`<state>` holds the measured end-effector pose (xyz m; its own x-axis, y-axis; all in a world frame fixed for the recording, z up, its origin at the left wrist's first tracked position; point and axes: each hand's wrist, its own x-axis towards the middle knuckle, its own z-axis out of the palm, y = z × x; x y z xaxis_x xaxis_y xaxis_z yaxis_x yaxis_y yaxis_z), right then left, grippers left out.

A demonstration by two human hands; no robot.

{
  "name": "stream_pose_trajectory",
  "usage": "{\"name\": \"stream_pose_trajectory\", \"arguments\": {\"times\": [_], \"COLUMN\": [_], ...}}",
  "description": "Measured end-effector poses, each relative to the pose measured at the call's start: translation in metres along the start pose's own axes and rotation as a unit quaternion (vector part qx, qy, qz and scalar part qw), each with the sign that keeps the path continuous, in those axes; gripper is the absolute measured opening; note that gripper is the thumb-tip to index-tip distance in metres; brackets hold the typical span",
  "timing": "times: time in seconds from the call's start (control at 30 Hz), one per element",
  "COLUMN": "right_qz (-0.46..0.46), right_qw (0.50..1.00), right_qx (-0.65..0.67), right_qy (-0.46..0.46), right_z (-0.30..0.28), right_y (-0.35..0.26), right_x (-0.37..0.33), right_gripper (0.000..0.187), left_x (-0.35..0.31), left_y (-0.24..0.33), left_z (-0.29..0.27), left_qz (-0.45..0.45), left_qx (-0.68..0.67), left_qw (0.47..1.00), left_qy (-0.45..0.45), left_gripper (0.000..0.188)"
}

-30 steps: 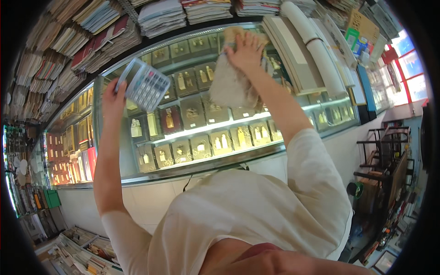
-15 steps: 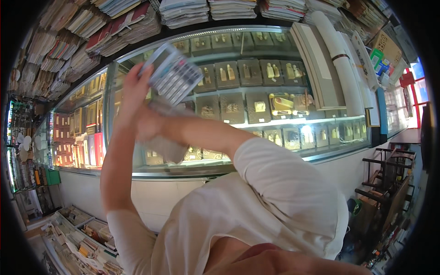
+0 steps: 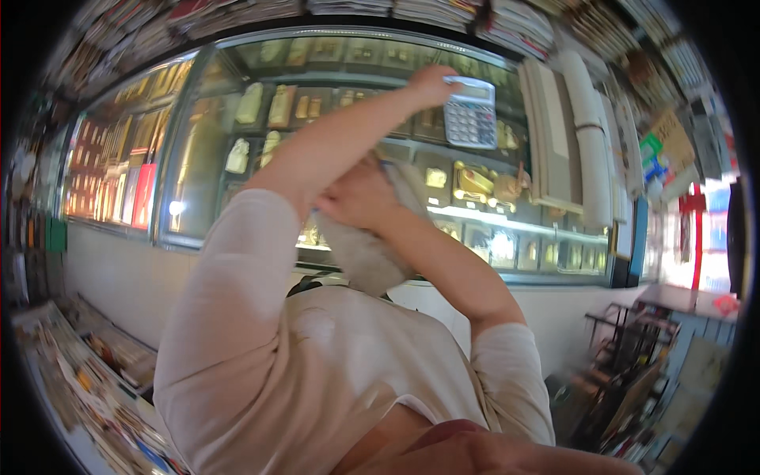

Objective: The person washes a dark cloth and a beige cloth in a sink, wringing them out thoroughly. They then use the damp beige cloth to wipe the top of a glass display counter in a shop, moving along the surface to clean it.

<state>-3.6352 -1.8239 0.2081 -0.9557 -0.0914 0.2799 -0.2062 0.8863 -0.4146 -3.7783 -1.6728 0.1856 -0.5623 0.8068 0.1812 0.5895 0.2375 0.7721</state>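
Note:
A silver-grey calculator (image 3: pixel 470 127), keys and display facing up, is held over the glass display case. My left hand (image 3: pixel 434 87) grips it by its upper left corner, with that arm stretched across to the right. Nearer to me, my right hand (image 3: pixel 362 198) is closed on a grey-beige cloth (image 3: pixel 368 257), which hangs in folds below the hand and also shows beside it. My left forearm passes over and partly hides this hand, so some of its fingers cannot be seen.
Behind the glass of the display case (image 3: pixel 380 146), small pale carvings stand in rows on dark mounts. Flat boxes and a white roll (image 3: pixel 582 119) lie on its right end. Stacked papers (image 3: pixel 518 24) line the far edge. Dark wooden chairs (image 3: pixel 625 332) stand at the right, crates of papers (image 3: pixel 87 380) at the left.
My left hand has carried the calculator to the right, and my left arm now crosses over my right. My right hand has shifted right and nearer with the cloth. The view has turned somewhat.

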Motion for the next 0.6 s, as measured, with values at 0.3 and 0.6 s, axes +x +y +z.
{"name": "stream_pose_trajectory", "arguments": {"times": [0.3, 0.6], "right_qz": [0.22, 0.147], "right_qw": [0.951, 0.97], "right_qx": [-0.216, -0.195], "right_qy": [-0.001, 0.008], "right_z": [-0.023, 0.128], "right_y": [-0.03, -0.133], "right_x": [-0.058, 0.172], "right_gripper": [0.052, 0.056], "left_x": [-0.186, -0.627], "left_y": [0.013, -0.119], "left_z": [-0.179, -0.403], "left_qz": [0.122, -0.168], "left_qx": [-0.144, -0.26], "left_qw": [0.982, 0.924], "left_qy": [-0.005, 0.224], "left_gripper": [0.034, 0.037]}}
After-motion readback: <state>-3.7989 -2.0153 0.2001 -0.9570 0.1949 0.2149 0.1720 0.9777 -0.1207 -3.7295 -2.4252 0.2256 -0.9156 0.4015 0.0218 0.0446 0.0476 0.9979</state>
